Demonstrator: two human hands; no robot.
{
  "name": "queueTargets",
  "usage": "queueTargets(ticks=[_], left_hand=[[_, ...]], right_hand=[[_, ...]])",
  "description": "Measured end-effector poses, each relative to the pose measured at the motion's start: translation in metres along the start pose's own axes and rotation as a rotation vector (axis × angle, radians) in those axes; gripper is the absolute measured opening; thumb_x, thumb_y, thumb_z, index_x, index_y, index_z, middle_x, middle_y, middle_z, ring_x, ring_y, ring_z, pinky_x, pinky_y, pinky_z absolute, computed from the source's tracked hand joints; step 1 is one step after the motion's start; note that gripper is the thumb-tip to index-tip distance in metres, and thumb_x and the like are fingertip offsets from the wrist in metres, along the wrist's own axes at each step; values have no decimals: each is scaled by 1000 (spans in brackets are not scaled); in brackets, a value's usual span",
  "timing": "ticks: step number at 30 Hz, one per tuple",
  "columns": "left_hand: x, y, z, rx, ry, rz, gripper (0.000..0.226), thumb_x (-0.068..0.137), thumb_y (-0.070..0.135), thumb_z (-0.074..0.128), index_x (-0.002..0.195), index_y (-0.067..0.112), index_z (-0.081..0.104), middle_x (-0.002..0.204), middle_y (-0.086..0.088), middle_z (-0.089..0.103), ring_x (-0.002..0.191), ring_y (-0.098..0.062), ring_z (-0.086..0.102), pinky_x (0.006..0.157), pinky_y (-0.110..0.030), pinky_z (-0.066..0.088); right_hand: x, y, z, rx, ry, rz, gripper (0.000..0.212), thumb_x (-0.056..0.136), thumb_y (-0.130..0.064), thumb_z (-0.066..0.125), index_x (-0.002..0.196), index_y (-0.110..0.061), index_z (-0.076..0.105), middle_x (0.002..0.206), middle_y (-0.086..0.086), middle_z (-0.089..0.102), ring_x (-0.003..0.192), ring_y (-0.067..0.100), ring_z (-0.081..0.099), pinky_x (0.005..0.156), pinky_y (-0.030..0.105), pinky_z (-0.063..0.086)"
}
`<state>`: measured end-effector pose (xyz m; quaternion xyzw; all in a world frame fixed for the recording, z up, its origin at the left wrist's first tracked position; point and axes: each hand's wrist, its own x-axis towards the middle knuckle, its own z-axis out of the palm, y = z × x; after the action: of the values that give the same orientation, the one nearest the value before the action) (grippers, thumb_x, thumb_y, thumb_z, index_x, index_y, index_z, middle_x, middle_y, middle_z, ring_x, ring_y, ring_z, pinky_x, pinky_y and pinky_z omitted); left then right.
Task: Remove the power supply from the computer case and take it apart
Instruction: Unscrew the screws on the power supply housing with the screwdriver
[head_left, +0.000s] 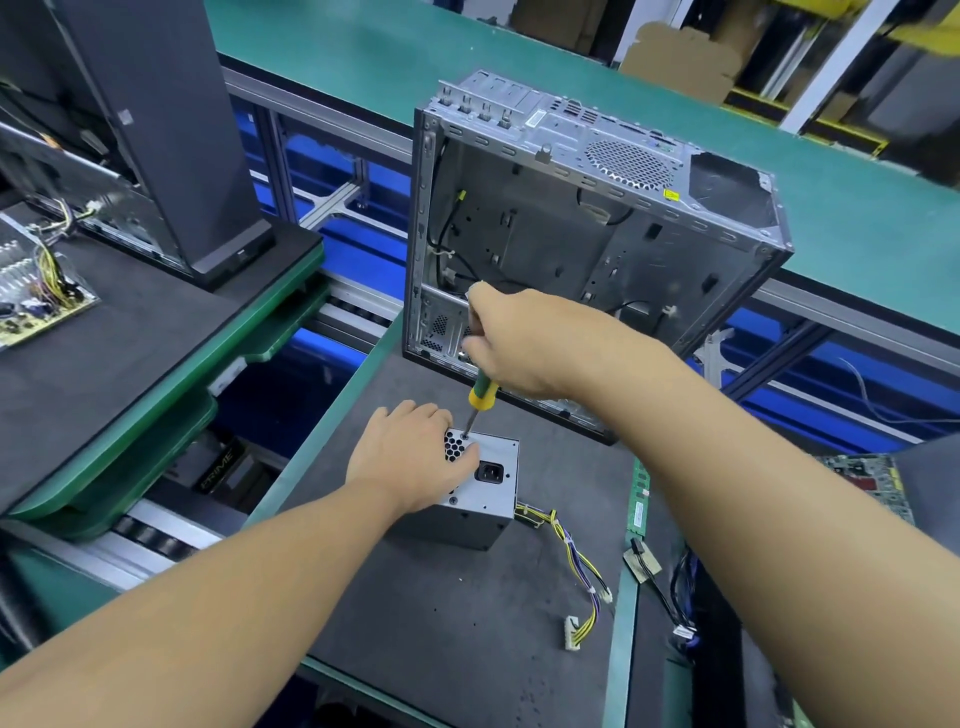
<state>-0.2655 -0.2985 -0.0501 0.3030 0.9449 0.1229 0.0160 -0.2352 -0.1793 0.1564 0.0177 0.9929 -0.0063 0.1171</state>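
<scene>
Bracing the power supply (483, 488), just in front of the open computer case (571, 223), with the left hand (405, 457) curled over it, right hand (524, 343) fisted round the screwdriver (482, 395), ideally keeping its tip square in the screw (466, 436), pressing firmly.

Screwdriver (482, 393) on power supply (485, 506), case (545, 234) behind

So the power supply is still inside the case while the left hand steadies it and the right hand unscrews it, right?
No: the head view shows the power supply out of the computer case, standing on the mat before it. The left hand does steady it, and the right hand holds the screwdriver to its screw.
</scene>
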Motion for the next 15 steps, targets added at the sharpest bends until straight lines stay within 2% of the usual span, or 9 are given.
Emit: queueTargets(ticks=[2,4,6,8,10,11,13,15], left_hand=[[0,0,0,-3,-5,0,51,81,67,23,92,28,54,90,13,56,93,-14,49,78,-34,34],[0,-1,1,-3,-4,0,53,82,67,24,95,27,57,91,13,56,93,-13,48,79,-34,34],[1,-1,1,8,0,4,56,83,67,23,96,26,59,90,13,57,91,-13,47,79,-34,35],[0,-1,2,13,1,7,57,83,68,23,97,26,59,92,13,58,92,-13,48,80,-34,36],[0,-1,2,17,3,7,57,83,67,23,98,26,60,93,13,59,93,-13,49,80,-34,37],[0,-1,2,19,4,7,57,83,67,23,98,26,60,93,13,59,93,-13,49,80,-34,37],[0,0,2,17,0,3,57,83,67,22,98,27,60,93,13,59,93,-13,49,80,-34,36],[0,0,2,15,-7,0,57,83,67,22,99,27,59,93,13,58,94,-13,49,81,-34,37]], right_hand=[[-2,-1,-6,64,-89,-48,20,93,-24,49,110,-14,44,106,7,48,82,29,53,70,41,47],[-4,-2,-7,94,-118,-48,26,89,-26,52,112,-16,44,109,4,47,88,28,52,74,41,48],[-5,-4,-2,47,-65,-1,33,93,-42,48,113,-17,42,105,2,48,87,28,51,70,40,43],[-5,-6,1,-31,10,90,43,98,-57,35,114,-18,41,93,2,45,79,30,48,62,38,34],[-3,-5,3,-67,55,85,36,102,-49,30,110,-16,42,86,4,45,70,29,46,55,35,29],[-2,-4,3,-39,44,41,28,103,-40,33,108,-14,42,89,6,49,70,29,47,56,36,32],[-2,-2,-1,91,-43,-44,14,97,-22,42,108,-15,46,102,6,53,87,28,48,67,38,41],[-4,0,-5,178,-124,-67,22,87,-13,48,108,-19,47,107,1,51,100,24,39,72,37,40]])
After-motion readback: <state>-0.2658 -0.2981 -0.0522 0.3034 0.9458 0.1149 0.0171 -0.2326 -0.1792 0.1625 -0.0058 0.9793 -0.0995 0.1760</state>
